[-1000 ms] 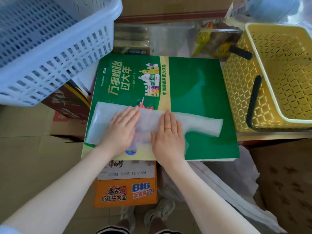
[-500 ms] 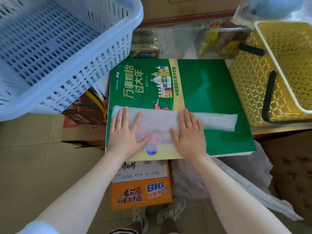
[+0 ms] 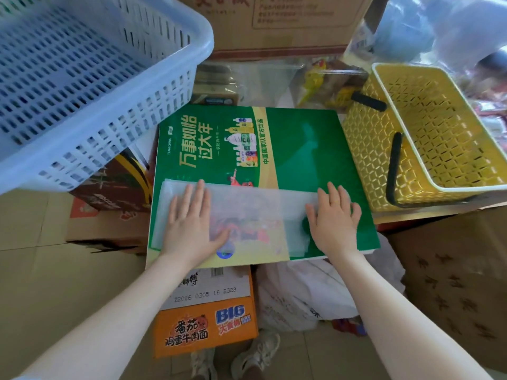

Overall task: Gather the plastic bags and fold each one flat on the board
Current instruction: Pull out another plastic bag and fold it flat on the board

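A translucent white plastic bag (image 3: 258, 212) lies flat across the near part of a green printed board (image 3: 307, 149). My left hand (image 3: 190, 223) presses palm-down on the bag's left part, fingers spread. My right hand (image 3: 333, 218) presses flat on the bag's right end, where its handle strip lies, fingers apart and a ring on one finger. Neither hand grips anything. More white plastic bags (image 3: 310, 294) lie crumpled on the floor below the board's near edge.
A pale blue slotted basket (image 3: 90, 78) overhangs the board's left side. A yellow basket (image 3: 428, 138) with black handles stands right of it. Cardboard boxes (image 3: 277, 20) rise behind; an orange noodle carton (image 3: 205, 322) supports the board. My shoes (image 3: 255, 355) show below.
Both hands have slid apart along the bag: the left toward its left end, the right out to the handle end. The view has shifted slightly.
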`<state>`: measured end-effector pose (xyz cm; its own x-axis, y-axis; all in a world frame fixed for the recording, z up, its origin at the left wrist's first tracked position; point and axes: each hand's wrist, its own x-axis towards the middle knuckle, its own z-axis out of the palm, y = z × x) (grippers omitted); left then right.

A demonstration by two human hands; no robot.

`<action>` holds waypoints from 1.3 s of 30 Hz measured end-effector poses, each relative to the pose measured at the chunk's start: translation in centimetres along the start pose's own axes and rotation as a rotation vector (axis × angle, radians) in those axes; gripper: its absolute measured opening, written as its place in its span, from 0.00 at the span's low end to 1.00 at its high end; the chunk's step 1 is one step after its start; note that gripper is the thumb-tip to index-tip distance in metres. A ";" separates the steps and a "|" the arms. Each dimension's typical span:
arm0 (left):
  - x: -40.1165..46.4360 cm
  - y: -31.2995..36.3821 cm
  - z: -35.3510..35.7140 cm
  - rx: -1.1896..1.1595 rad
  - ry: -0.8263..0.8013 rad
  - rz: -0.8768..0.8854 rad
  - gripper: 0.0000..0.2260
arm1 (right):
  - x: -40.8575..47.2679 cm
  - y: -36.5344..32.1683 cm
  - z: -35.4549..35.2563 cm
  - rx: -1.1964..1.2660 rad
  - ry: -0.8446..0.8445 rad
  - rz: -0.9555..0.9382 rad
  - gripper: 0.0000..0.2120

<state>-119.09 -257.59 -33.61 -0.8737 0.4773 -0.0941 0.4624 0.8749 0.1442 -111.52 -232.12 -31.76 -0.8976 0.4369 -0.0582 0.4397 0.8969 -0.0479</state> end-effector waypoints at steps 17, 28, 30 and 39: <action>2.5 12.3 1.9 -0.051 -0.159 -0.101 0.30 | -0.3 6.8 -2.6 0.347 -0.391 0.054 0.08; 5.2 14.9 2.3 -0.260 -0.270 0.773 0.28 | -4.7 9.3 -9.2 1.467 -0.859 -0.062 0.09; 3.5 14.2 1.8 -0.737 -0.172 0.516 0.19 | -3.8 9.2 -9.5 1.597 -0.890 -0.066 0.14; -1.9 12.0 -0.6 -0.825 -0.227 0.044 0.18 | 2.4 4.0 -3.9 1.127 -0.148 0.136 0.20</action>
<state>-111.98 -248.09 -31.13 -0.7653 0.5914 -0.2541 0.1604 0.5575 0.8145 -112.02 -227.26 -28.18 -0.8606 0.4466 -0.2448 0.3783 0.2388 -0.8943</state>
